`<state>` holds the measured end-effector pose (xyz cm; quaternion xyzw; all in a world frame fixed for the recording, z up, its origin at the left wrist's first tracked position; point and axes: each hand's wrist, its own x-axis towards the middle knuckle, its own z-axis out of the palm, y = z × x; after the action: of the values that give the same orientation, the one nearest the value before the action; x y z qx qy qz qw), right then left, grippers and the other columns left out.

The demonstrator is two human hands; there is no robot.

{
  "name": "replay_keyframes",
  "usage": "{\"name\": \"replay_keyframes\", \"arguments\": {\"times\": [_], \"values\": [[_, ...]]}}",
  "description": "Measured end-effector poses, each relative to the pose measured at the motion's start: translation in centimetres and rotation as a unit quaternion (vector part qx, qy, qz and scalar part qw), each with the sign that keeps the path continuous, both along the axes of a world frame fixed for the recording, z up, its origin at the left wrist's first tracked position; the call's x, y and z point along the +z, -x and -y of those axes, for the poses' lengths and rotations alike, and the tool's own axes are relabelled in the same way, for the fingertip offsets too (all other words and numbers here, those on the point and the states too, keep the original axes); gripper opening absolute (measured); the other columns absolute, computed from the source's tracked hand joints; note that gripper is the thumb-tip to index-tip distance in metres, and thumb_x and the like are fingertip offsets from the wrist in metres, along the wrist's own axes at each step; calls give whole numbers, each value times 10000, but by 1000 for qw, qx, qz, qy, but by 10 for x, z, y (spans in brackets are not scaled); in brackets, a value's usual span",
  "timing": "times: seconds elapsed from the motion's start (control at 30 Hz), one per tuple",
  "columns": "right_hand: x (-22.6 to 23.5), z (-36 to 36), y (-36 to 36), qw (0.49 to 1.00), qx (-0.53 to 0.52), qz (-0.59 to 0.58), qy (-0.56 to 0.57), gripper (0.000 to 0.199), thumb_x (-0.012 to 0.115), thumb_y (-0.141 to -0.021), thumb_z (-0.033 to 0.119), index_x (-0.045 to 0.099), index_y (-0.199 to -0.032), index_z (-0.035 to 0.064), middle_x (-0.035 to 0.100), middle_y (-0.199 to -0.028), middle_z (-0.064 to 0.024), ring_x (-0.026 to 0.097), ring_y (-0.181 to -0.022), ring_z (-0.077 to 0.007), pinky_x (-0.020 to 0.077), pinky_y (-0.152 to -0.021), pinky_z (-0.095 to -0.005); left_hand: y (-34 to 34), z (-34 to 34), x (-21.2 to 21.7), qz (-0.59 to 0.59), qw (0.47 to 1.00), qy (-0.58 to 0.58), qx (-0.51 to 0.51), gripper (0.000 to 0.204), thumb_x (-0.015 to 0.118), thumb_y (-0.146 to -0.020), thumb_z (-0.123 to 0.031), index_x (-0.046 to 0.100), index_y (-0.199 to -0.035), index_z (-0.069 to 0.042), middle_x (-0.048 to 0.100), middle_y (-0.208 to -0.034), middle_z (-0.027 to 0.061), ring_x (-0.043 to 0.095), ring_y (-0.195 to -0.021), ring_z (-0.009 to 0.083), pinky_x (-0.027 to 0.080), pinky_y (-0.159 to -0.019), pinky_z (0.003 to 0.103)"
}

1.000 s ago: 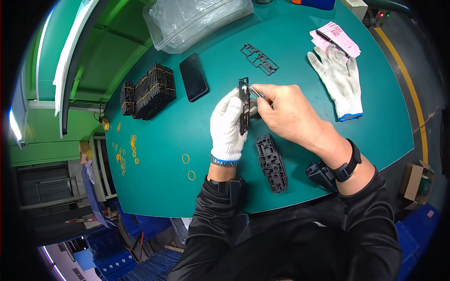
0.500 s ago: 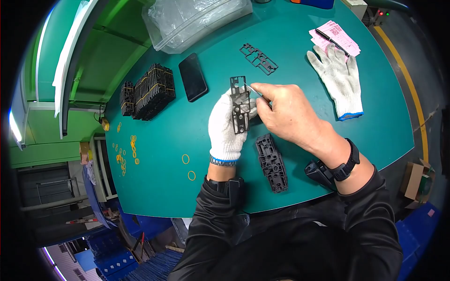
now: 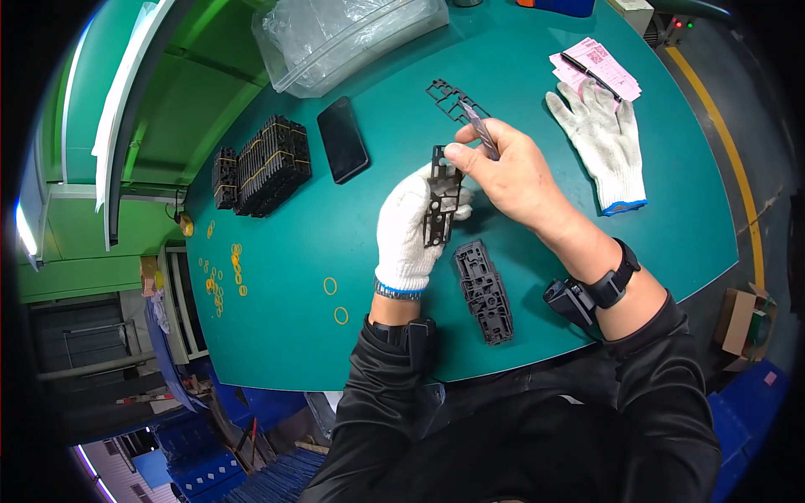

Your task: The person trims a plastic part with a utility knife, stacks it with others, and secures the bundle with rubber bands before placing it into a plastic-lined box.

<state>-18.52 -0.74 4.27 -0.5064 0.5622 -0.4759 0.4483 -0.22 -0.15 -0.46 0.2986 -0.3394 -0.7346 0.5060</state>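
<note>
My left hand point(image 3: 402, 222), in a white knit glove with a blue cuff edge, is closed around a black openwork plastic frame point(image 3: 442, 205), held upright and tilted. My bare right hand point(image 3: 511, 172) grips a slim, pointed metal knife point(image 3: 478, 127), its tip pointing up and away from the held frame. The right thumb is at the frame's top end. Behind the knife, a second thin black frame point(image 3: 443, 94) lies on the table. Near my wrists rests a stack of similar black plastic parts point(image 3: 485, 293).
On the green table point(image 3: 277, 335) are banded black parts point(image 3: 272, 166), a phone point(image 3: 343, 140), scattered yellow rubber bands point(image 3: 237, 268), and a clear plastic bag point(image 3: 348, 42). To the right lie a loose white glove point(image 3: 605, 151), pink papers point(image 3: 616, 71) and a black pen point(image 3: 589, 75).
My right hand has lifted the knife off the held frame and turned its tip upward. The left hand has rotated the frame to a steeper angle and shifted slightly right.
</note>
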Motion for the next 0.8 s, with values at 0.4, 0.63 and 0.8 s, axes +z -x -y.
{"name": "replay_keyframes", "arguments": {"times": [0.4, 0.63, 0.8], "values": [[-5, 2, -2, 970, 46, 219, -94, 162, 758, -930, 177, 663, -948, 46, 556, -706, 48, 432, -536, -12, 291, -443, -209, -2, 0, -1, 45, 997, 10, -56, 575, 549, -1048, -406, 528, -1369, 70, 711, -1128, 190, 724, -928, 269, 614, -768, 388], [-11, 4, 0, 964, 48, 234, -118, 136, 723, -942, 161, 634, -940, 58, 518, -680, 55, 369, -482, 0, 226, -399, -208, -7, 3, -6, 22, 996, -23, -79, 608, 550, -1044, -441, 507, -1406, 46, 673, -1231, 203, 718, -946, 314, 612, -781, 408], [-7, 3, 2, 960, 30, 245, -133, 149, 714, -952, 178, 626, -949, 59, 528, -686, 40, 374, -469, -10, 236, -398, -214, -5, 2, 11, -118, 986, -85, -82, 625, 590, -1025, -450, 507, -1433, 16, 625, -1328, 190, 701, -1013, 306, 601, -827, 426]]}}
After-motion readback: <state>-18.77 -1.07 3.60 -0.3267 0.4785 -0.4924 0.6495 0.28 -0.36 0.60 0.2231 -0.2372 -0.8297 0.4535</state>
